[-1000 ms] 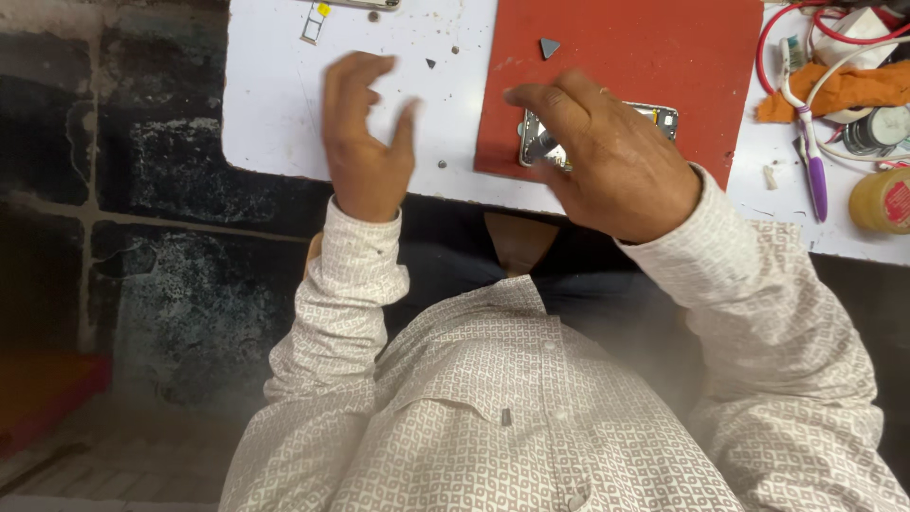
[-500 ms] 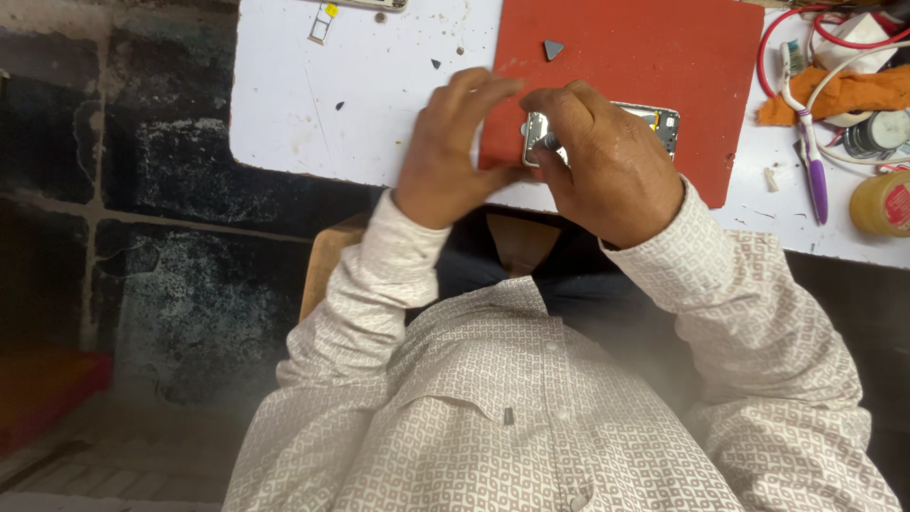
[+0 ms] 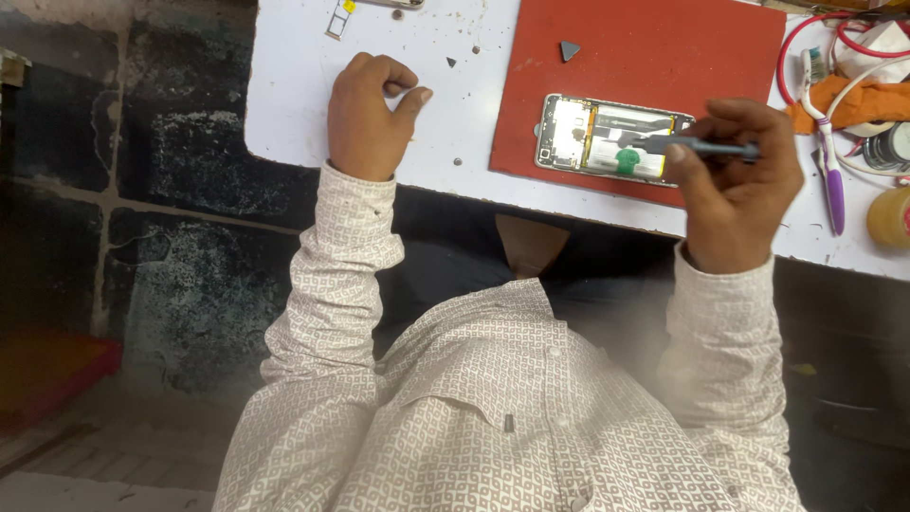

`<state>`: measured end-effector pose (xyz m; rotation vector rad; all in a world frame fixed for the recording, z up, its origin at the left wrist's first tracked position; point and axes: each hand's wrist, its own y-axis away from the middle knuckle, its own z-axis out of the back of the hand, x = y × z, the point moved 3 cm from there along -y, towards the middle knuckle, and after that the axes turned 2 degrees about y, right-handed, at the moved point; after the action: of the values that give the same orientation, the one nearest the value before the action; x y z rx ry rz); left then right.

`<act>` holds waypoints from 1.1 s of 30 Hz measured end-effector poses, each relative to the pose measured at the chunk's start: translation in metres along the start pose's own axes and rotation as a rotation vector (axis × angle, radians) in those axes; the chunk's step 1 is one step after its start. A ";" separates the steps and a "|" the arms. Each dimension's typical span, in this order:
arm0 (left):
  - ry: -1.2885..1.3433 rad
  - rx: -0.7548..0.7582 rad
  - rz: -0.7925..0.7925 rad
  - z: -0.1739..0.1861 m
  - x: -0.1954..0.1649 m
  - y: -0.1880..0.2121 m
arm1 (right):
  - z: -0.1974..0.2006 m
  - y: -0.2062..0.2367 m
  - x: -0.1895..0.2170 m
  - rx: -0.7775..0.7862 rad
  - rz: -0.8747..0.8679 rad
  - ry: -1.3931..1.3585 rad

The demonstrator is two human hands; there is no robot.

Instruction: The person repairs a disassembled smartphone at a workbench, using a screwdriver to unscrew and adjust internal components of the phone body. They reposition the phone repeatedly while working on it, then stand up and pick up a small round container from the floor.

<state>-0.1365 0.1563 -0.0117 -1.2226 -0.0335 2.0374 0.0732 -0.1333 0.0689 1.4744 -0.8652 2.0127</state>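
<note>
White laminate is covering the flat counter [image 3: 455, 104], the largest thing in view, and it is carrying everything else. Lying on it is a red rectangular rubber work mat [image 3: 654, 57], and near the mat's front edge an opened silver smartphone with its back cover off [image 3: 607, 137] is resting flat, its battery and circuit boards facing up. Off to the right side of the counter, red and white cables [image 3: 834, 38] are looping around an orange cloth [image 3: 863, 100], with a purple-handled tool [image 3: 834, 190] lying beside them.

The right hand [image 3: 735, 185] is gripping a slim dark metal screwdriver [image 3: 697, 145], fingers curled around its handle, and is pointing its tip in over the phone's middle section; whether the tip is touching a screw cannot be told. The left hand [image 3: 370, 118] is resting on bare counter well apart from the phone, loosely clenched, thumb and forefinger pinched together; whether something tiny is sitting between them cannot be told.

Judging from this, the screw-removing stage of opening the phone is under way. The coming move seems to be calling for a steady tip seated squarely in a screw head. A small grey triangular pick [image 3: 569, 49] is lying on the mat's far part, and a small white card tray [image 3: 337, 19] is sitting at the counter's far edge.
</note>
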 end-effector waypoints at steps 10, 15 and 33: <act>-0.178 -0.016 -0.140 -0.009 -0.007 -0.001 | 0.020 0.022 -0.015 -0.124 0.016 -0.101; 0.165 -0.005 0.150 -0.010 -0.001 0.000 | 0.022 0.025 -0.024 -0.215 -0.011 -0.136; 1.283 0.180 0.376 -0.063 -0.076 0.029 | -0.003 0.027 -0.021 -0.262 0.181 -0.368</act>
<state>-0.0845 0.0679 -0.0005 -2.2808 1.0086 1.1278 0.0585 -0.1499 0.0431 1.6862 -1.4013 1.6864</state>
